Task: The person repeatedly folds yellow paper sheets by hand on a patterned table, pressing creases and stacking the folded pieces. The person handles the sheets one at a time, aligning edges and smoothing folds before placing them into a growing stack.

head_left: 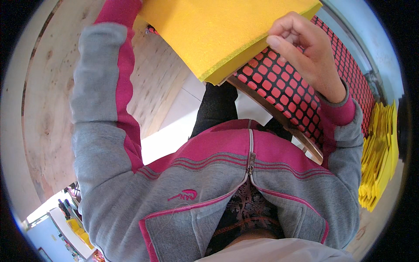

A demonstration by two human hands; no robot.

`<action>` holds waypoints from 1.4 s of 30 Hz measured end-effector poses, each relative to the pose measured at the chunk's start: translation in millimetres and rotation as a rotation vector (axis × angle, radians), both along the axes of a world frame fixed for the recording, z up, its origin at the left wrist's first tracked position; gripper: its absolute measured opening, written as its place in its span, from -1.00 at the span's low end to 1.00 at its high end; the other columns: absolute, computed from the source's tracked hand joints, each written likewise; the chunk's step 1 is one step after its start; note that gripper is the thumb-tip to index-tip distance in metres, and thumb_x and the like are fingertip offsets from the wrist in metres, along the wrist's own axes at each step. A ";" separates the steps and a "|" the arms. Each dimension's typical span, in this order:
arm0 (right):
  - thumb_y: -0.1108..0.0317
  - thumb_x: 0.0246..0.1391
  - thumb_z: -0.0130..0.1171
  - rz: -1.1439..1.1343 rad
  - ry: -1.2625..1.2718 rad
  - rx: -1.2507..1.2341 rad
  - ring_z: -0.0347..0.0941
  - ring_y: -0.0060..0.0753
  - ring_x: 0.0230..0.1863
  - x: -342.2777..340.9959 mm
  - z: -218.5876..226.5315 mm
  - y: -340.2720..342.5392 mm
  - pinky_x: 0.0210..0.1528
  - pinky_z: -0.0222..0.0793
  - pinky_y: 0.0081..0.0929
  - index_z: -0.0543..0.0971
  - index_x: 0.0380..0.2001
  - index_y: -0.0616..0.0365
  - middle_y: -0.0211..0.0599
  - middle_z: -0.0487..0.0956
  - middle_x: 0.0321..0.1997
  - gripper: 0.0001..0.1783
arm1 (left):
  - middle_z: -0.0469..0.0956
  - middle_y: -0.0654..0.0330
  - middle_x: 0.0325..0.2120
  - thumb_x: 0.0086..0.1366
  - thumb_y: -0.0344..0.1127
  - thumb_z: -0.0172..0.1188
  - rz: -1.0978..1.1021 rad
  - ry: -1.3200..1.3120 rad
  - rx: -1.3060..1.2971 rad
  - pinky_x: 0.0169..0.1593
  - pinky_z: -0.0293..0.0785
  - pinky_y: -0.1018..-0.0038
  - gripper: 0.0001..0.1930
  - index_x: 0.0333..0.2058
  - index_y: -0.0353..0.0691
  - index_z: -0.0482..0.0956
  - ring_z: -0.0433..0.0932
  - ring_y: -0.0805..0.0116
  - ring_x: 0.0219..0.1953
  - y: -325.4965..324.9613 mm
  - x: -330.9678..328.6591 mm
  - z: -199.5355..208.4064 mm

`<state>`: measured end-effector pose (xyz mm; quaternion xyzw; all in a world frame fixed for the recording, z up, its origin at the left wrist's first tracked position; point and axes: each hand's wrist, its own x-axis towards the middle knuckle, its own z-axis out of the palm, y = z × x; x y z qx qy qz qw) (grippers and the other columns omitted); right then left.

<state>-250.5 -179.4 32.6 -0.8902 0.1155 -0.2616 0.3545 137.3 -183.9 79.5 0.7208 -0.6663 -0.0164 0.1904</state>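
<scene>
A large yellow sheet-like piece [227, 32], felt-like and with a thick side edge, lies at the top of the view. One corner of it points toward me. At its right edge is my right hand [305, 52], fingers curled in and thumb against them. The thumb tip meets the yellow edge; whether anything is pinched between the fingertips cannot be made out. My left arm, in a grey and magenta sleeve [102, 70], reaches up past the left side of the yellow piece. The left hand itself lies beyond the upper edge of the view.
Beneath the yellow piece is a surface covered in red-and-black checked cloth [283, 81], with a wooden edge. Several folded yellow pieces [377, 157] are stacked at the far right. Pale wooden boarding [48, 109] fills the left side. Shelf items [72, 218] show at lower left.
</scene>
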 end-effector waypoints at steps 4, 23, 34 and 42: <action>0.47 0.25 0.20 0.053 -0.002 0.036 0.39 -0.80 -0.40 -11.8 1.3 -3.5 -0.35 0.28 -0.77 0.54 -0.22 0.23 -0.54 0.52 -0.36 -0.92 | 0.62 -0.01 0.00 0.40 0.04 0.09 -0.133 0.269 -0.479 0.12 0.42 0.34 -0.47 0.03 -0.35 0.59 0.58 0.19 0.03 84.4 -58.2 -19.6; 0.39 0.16 0.34 -0.393 -0.259 -0.393 0.50 -0.68 -0.43 -61.8 -24.3 -80.5 -0.34 0.45 -0.66 0.58 -0.27 0.17 -0.45 0.57 -0.42 -0.85 | 0.54 -0.13 0.16 -0.03 -0.25 0.58 -0.394 -0.012 -0.575 0.39 0.06 -0.13 -0.62 -0.29 -0.12 0.56 0.48 -0.08 0.27 194.2 -150.0 -52.7; 0.36 0.22 0.27 -0.514 -0.214 -0.512 0.58 -0.54 -0.20 -67.4 -22.2 -137.2 -0.20 0.48 -0.59 0.60 -0.09 0.12 -0.39 0.63 -0.17 -0.78 | 0.60 -0.01 0.11 0.05 -0.33 0.50 -0.377 -0.062 -0.561 0.41 0.06 -0.11 -0.73 -0.28 -0.10 0.61 0.50 -0.06 0.25 192.4 -158.7 -54.5; 0.39 0.16 0.26 -0.575 -0.226 -0.608 0.54 -0.25 -0.38 -52.0 -8.9 -117.4 -0.34 0.47 -0.39 0.60 -0.19 0.21 -0.16 0.58 -0.32 -0.82 | 0.60 -0.03 0.11 0.08 -0.49 0.43 -0.380 0.029 -0.562 0.42 0.05 -0.07 -0.77 -0.29 -0.10 0.62 0.49 -0.05 0.26 194.9 -151.6 -56.7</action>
